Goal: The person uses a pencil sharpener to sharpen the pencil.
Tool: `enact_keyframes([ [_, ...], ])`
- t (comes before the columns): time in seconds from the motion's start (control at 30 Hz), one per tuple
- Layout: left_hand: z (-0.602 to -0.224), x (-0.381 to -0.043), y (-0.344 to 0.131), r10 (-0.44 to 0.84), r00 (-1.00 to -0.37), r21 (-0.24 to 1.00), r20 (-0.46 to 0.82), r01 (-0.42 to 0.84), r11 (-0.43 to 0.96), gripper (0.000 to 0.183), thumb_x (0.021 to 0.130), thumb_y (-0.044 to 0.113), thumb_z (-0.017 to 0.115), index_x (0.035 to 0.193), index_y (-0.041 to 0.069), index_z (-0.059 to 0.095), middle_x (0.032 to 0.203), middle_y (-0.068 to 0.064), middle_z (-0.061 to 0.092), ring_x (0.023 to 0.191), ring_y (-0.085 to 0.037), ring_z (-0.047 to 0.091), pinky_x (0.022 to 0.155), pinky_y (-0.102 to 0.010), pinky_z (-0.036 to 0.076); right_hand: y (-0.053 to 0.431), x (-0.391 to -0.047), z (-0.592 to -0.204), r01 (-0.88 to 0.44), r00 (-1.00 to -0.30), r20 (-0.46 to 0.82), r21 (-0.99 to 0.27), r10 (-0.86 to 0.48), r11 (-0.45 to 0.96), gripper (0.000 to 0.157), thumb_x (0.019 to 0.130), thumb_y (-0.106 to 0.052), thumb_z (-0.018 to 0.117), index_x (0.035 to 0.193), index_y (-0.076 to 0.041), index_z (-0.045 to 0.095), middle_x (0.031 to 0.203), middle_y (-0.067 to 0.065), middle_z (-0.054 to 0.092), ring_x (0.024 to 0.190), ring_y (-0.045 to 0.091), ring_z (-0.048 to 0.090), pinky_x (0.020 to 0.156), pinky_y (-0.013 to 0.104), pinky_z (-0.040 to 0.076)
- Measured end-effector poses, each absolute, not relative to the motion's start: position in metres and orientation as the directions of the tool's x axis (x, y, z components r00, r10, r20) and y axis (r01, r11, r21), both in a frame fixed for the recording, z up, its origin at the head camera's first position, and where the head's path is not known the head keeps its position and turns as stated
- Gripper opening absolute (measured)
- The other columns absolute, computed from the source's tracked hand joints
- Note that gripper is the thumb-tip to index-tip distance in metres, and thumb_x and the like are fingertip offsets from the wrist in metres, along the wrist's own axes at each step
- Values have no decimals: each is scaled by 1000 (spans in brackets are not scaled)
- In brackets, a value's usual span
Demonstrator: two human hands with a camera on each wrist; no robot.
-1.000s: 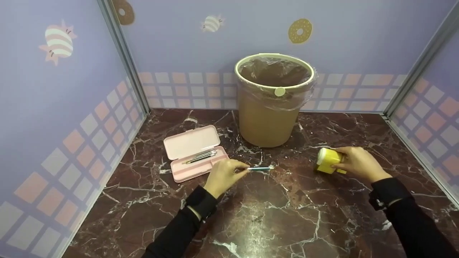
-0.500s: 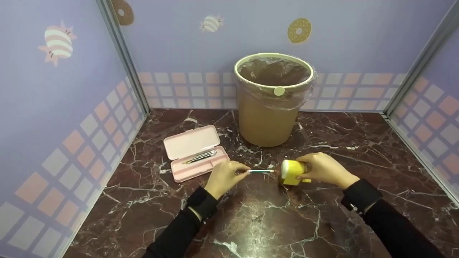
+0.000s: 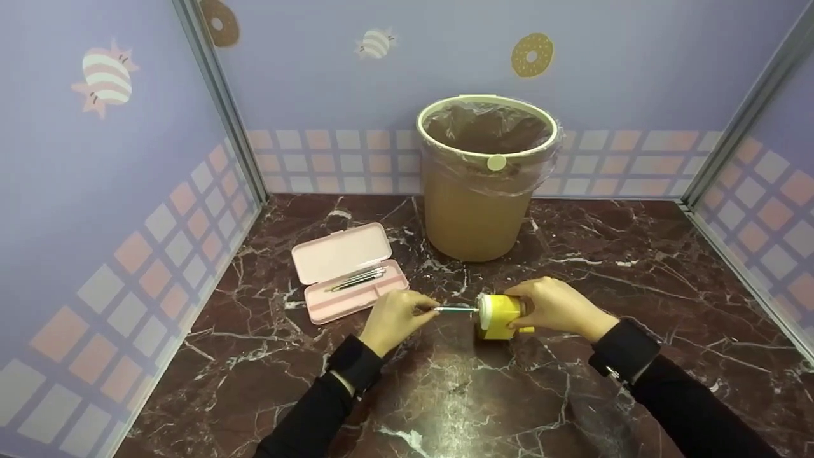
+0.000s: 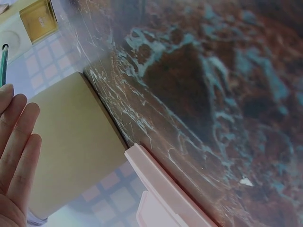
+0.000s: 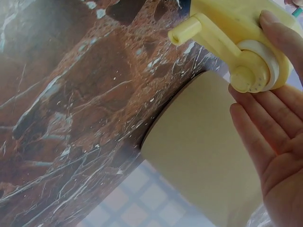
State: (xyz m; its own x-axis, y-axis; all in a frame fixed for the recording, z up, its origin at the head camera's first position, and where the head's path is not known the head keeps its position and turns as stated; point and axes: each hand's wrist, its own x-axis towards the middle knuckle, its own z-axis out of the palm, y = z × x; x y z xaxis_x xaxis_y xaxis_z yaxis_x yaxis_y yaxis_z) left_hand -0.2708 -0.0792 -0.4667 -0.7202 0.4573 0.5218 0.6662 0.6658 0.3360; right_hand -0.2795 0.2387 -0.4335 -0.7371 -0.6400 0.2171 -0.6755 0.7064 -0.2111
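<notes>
My left hand (image 3: pixel 393 323) pinches a teal pencil (image 3: pixel 456 310) by its left end, holding it level. With my right hand (image 3: pixel 559 310) I grip a yellow crank pencil sharpener (image 3: pixel 503 316), its white face turned left toward the pencil. In the left wrist view the pencil's tip (image 4: pixel 4 51) is right at the round hole in that face. The right wrist view shows the sharpener's crank handle (image 5: pixel 185 31) on the back, with my thumb and fingers on the yellow body. Beside my left hand lies an open pink pencil case (image 3: pixel 331 310) holding several pencils (image 3: pixel 357 280).
Behind the hands stands a tan trash bin (image 3: pixel 474 216) with a clear plastic liner over its rim. Everything sits on a dark marbled table (image 3: pixel 305 394), enclosed by patterned lilac walls (image 3: pixel 305 76) at the back and sides.
My right hand has brought the sharpener leftward until its face met the pencil's tip. My left hand has kept its pinch on the pencil, nearly still.
</notes>
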Motion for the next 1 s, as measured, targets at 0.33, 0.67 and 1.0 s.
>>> enact_keyframes([
  [0.33,-468,-270,-77,491,-704,305,513,685,662,11,84,18,82,94,14,82,91,-2,82,76,-13,76,73,-27,60,229,-276,-438,-671,-741,201,-223,-641,707,46,75,-33,89,113,-10,76,102,6,80,86,21,75,77,38,59],
  [0.67,-472,-273,-79,498,-714,355,492,687,634,10,83,14,82,93,11,82,91,-5,82,75,-16,77,72,-27,61,225,-275,-442,-671,-740,183,-244,-647,700,47,75,-31,89,116,-13,75,105,2,80,86,16,74,76,34,58],
  [1.0,-471,-273,-77,498,-745,392,444,662,639,9,83,12,82,92,11,82,90,-5,82,76,-17,77,74,-28,61,222,-276,-443,-686,-727,207,-250,-654,683,47,74,-28,90,114,-9,76,106,6,80,90,20,75,79,38,60],
])
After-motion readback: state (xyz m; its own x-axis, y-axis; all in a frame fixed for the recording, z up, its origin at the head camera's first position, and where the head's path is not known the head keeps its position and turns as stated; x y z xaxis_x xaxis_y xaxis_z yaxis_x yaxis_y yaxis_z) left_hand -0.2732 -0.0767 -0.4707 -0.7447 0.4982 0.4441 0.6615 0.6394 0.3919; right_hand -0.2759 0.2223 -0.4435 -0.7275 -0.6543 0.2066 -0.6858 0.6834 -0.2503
